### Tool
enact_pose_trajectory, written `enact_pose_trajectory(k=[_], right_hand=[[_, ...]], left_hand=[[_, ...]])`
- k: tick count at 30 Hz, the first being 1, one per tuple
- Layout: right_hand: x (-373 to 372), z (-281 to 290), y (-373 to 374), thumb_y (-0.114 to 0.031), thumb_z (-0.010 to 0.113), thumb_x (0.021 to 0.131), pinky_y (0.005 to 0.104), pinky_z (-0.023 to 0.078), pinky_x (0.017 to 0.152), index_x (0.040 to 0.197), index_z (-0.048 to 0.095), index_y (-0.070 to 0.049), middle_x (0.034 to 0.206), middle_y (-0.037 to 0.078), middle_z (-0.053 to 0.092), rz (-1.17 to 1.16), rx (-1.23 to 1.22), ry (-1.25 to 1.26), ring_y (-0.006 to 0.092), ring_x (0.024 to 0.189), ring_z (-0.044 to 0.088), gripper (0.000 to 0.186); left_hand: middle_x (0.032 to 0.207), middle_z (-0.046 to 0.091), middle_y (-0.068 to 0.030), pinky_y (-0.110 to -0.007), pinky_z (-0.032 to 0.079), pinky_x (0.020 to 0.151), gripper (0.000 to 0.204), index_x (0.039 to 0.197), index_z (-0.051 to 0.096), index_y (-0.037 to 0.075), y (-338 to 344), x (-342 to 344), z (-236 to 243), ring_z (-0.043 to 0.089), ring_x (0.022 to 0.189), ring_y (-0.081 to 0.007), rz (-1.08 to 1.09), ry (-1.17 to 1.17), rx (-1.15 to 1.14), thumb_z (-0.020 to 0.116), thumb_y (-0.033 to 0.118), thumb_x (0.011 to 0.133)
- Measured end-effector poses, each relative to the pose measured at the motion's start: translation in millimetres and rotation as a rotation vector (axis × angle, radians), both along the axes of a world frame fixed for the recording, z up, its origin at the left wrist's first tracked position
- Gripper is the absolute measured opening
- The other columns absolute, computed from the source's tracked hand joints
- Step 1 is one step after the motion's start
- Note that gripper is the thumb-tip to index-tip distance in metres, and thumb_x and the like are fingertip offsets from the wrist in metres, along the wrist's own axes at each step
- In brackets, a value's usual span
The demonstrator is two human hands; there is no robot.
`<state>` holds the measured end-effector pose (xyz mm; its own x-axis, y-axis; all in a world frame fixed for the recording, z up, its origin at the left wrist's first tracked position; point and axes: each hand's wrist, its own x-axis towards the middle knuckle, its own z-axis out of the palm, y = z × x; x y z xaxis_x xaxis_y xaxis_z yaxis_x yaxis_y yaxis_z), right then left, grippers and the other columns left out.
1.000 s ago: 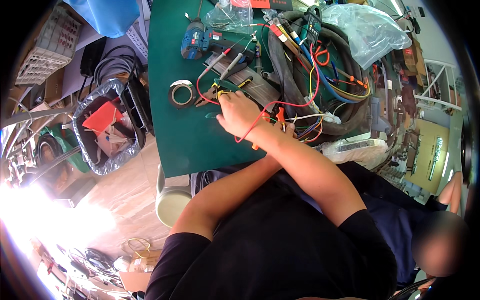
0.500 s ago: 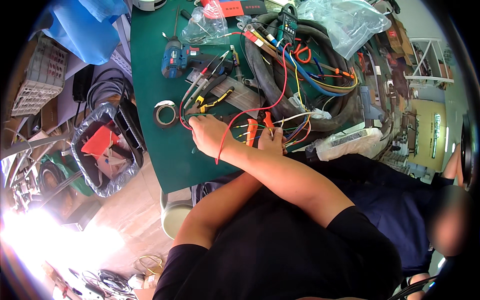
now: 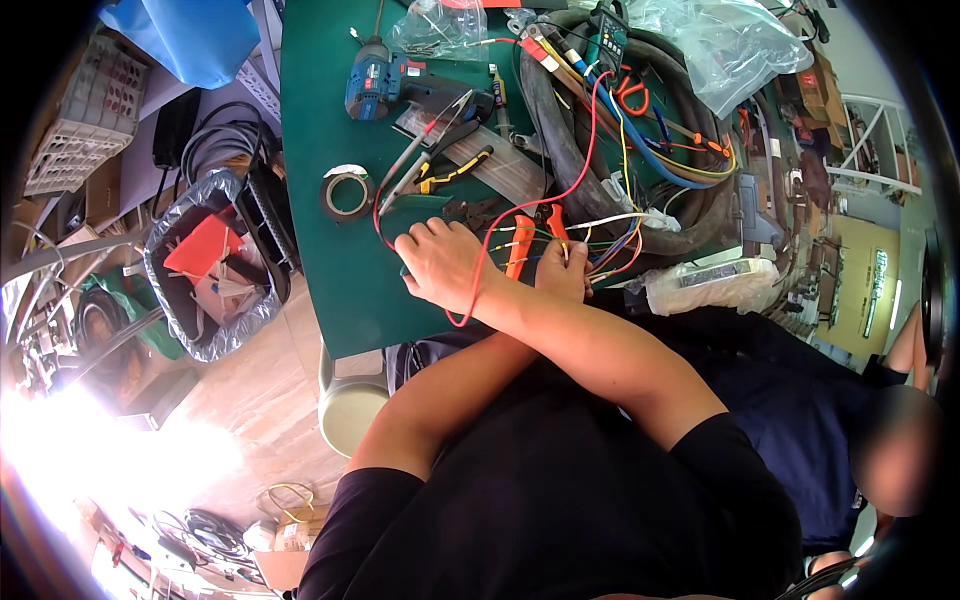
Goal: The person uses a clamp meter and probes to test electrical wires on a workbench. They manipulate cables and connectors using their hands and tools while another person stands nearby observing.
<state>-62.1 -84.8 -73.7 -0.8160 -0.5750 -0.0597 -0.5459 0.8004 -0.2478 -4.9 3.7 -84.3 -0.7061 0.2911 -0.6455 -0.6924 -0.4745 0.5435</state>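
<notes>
My forearms cross, the right one over the left. My left hand (image 3: 564, 272) pinches a thin light-coloured wire (image 3: 566, 248) among several loose coloured wires (image 3: 628, 250). Beside it lies a hand tool with orange handles (image 3: 521, 246); its head is partly hidden. To the left, my right hand (image 3: 440, 264) hovers low over the green tabletop with curled fingers; what they hold, if anything, is hidden. A red test lead (image 3: 540, 198) loops down past the right wrist from a clamp meter (image 3: 608, 38). Beyond that hand lie test probes (image 3: 408, 165) and yellow-black pliers (image 3: 455, 172).
A blue cordless drill (image 3: 372, 85) and a tape roll (image 3: 347, 192) lie on the green table (image 3: 320, 280). Thick black cable (image 3: 545, 120) coils at the back right, near a clear plastic bag (image 3: 725, 60). A lined bin (image 3: 215, 270) stands left; another person (image 3: 790, 440) is at right.
The view has shifted, so the table's contents sit higher and further right. My right hand has drawn slightly nearer to me, away from the tape roll. My left hand keeps its pinch.
</notes>
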Motion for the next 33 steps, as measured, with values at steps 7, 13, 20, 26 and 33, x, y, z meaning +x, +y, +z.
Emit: enact_pose_trajectory(k=[7, 13, 20, 26, 33], right_hand=[[8, 0, 1, -0.007, 0.070, 0.071, 0.0334, 0.051, 0.066, 0.091, 0.064, -0.012, 0.091, 0.003, 0.054, -0.009, -0.288, -0.054, 0.0228, 0.085, 0.054, 0.021], [17, 6, -12, -0.004, 0.067, 0.073, 0.0353, 0.052, 0.067, 0.092, 0.065, -0.009, 0.094, 0.005, 0.054, -0.053, -0.266, -0.096, 0.0232, 0.086, 0.055, 0.020], [31, 27, -35, -0.008, 0.062, 0.082, 0.0435, 0.052, 0.062, 0.096, 0.062, -0.002, 0.090, 0.013, 0.057, -0.229, -0.278, -0.412, 0.0319, 0.079, 0.063, 0.015], [26, 1, -31, -0.021, 0.057, 0.092, 0.0420, 0.051, 0.070, 0.095, 0.067, -0.003, 0.081, 0.015, 0.066, -0.183, -0.421, -0.496, 0.0335, 0.081, 0.065, 0.020], [-13, -8, -40, -0.030, 0.069, 0.083, 0.0435, 0.053, 0.066, 0.093, 0.058, 0.006, 0.076, 0.020, 0.067, -0.528, -0.262, -0.377, 0.0376, 0.074, 0.067, 0.039]], left_hand=[[0.071, 0.058, -0.0038, -0.026, 0.045, 0.046, 0.023, 0.100, 0.054, 0.002, -2, 1, 2, 0.051, 0.050, -0.0091, 0.023, 0.000, 0.011, 0.057, 0.024, 0.097], [0.072, 0.058, -0.0043, -0.026, 0.045, 0.046, 0.024, 0.101, 0.054, 0.001, -1, 2, -4, 0.051, 0.051, -0.0091, 0.018, 0.028, 0.051, 0.057, 0.025, 0.097], [0.071, 0.056, -0.0051, -0.026, 0.045, 0.045, 0.022, 0.098, 0.051, 0.001, -6, -5, 0, 0.050, 0.050, -0.0091, 0.010, 0.034, 0.082, 0.055, 0.023, 0.097], [0.074, 0.058, -0.0049, -0.026, 0.046, 0.048, 0.025, 0.102, 0.052, 0.000, -8, -2, 1, 0.051, 0.053, -0.0091, -0.043, 0.026, 0.075, 0.056, 0.025, 0.097], [0.073, 0.058, -0.0042, -0.025, 0.046, 0.046, 0.025, 0.102, 0.054, 0.000, -2, -3, 1, 0.052, 0.051, -0.0088, -0.043, -0.004, 0.022, 0.056, 0.025, 0.098]])
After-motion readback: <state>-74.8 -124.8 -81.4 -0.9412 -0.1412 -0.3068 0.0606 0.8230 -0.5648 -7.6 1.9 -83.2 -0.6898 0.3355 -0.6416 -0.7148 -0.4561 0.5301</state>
